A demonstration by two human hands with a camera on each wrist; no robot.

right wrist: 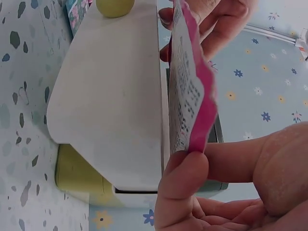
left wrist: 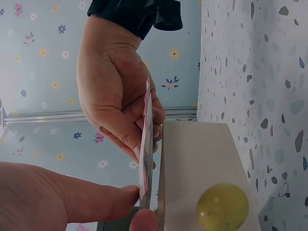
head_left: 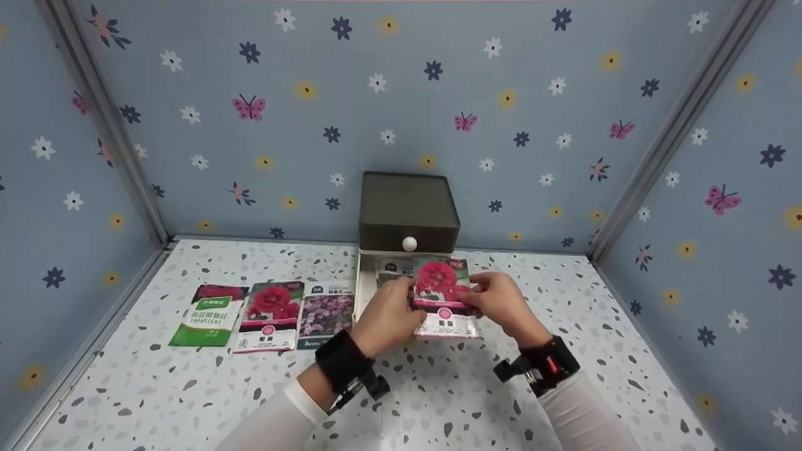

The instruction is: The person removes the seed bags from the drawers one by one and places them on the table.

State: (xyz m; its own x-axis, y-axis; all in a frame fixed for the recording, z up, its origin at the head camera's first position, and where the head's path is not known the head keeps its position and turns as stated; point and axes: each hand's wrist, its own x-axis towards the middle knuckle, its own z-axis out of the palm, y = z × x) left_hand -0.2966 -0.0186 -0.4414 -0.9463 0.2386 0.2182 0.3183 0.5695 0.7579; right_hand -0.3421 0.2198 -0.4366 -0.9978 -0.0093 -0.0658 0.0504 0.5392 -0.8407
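Observation:
A seed packet [head_left: 442, 288] with a pink-red flower picture is held up over the front of a pulled-out drawer [head_left: 365, 282]. My left hand [head_left: 391, 313] pinches its left edge between thumb and finger. At the opposite edge, my right hand [head_left: 504, 307] grips the packet by thumb and fingertips. The right wrist view shows the printed back of the packet [right wrist: 185, 91], with the right thumb and finger on its pink border. Another packet [head_left: 391, 264] lies inside the drawer, partly covered by the held one. Below the packet, a yellowish round knob [left wrist: 222, 207] sits on the drawer front.
The dark drawer box [head_left: 410, 200] stands against the patterned back wall, its upper drawer shut behind a white knob [head_left: 409, 243]. Left of it lie a green-and-white packet [head_left: 210, 319], a red-flower packet [head_left: 269, 313] and a purple-flower packet [head_left: 326, 313] on the speckled table [head_left: 438, 401].

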